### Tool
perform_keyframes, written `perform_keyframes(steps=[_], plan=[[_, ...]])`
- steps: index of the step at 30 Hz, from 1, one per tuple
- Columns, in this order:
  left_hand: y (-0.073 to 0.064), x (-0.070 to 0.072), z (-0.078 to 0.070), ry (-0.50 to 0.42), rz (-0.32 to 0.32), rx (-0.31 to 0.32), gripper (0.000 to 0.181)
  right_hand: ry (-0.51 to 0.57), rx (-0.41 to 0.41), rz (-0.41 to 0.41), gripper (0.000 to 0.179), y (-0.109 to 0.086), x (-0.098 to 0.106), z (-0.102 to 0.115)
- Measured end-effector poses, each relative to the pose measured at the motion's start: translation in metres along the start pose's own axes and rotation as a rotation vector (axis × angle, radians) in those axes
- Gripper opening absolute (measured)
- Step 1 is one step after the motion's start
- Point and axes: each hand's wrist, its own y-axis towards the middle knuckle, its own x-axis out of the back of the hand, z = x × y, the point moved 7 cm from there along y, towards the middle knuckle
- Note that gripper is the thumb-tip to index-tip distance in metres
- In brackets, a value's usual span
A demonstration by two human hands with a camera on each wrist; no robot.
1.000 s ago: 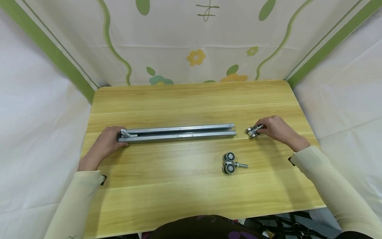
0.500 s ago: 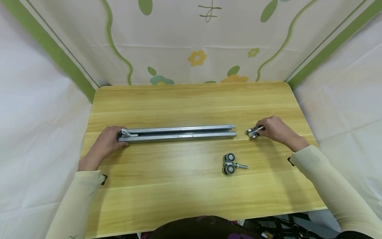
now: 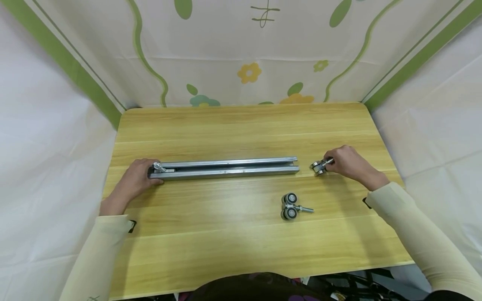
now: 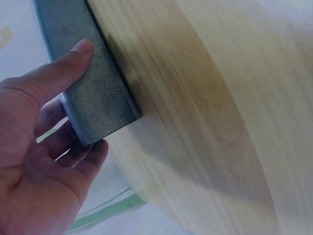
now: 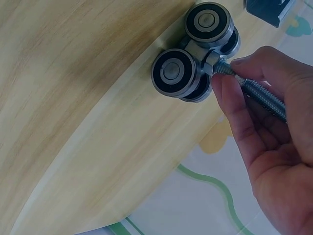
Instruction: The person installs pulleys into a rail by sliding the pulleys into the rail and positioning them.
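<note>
A steel channel rail (image 3: 233, 170) lies across the table with its slot facing up. My left hand (image 3: 135, 179) grips its left end, the thumb (image 4: 73, 63) against the side wall and fingers around the far side and end. A bolt-like metal piece (image 3: 158, 167) sits in the slot at that end. With thumb and fingers my right hand (image 3: 348, 165) pinches the threaded stud of a roller trolley (image 3: 319, 167), its wheels (image 5: 172, 73) pointing left, a short gap from the rail's right end. A second roller trolley (image 3: 290, 206) lies below the rail's right end, stud to the right.
The wooden table (image 3: 211, 251) has a patterned white cloth (image 3: 211, 42) behind it and plain white cloth at both sides. Dark items show below the table's front edge at right.
Both hands, the rail and the trolleys hold almost the same places. The view shifts slightly.
</note>
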Motion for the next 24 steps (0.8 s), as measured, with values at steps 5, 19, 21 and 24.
perform_keyframes(steps=[5,19,21,24], plan=[[-0.001,0.000,0.001,-0.004,-0.004,-0.002,0.049,-0.008,-0.014,-0.002,0.012,0.001,0.001,0.004],[0.001,0.000,0.002,-0.004,0.006,0.006,0.050,0.023,0.000,0.001,0.009,0.008,-0.004,0.018],[0.001,-0.001,0.002,-0.008,0.010,0.005,0.050,0.022,0.006,-0.004,0.008,0.009,-0.004,0.019],[0.001,-0.001,0.002,-0.014,0.014,0.003,0.049,0.024,0.019,-0.011,0.008,0.012,-0.005,0.022]])
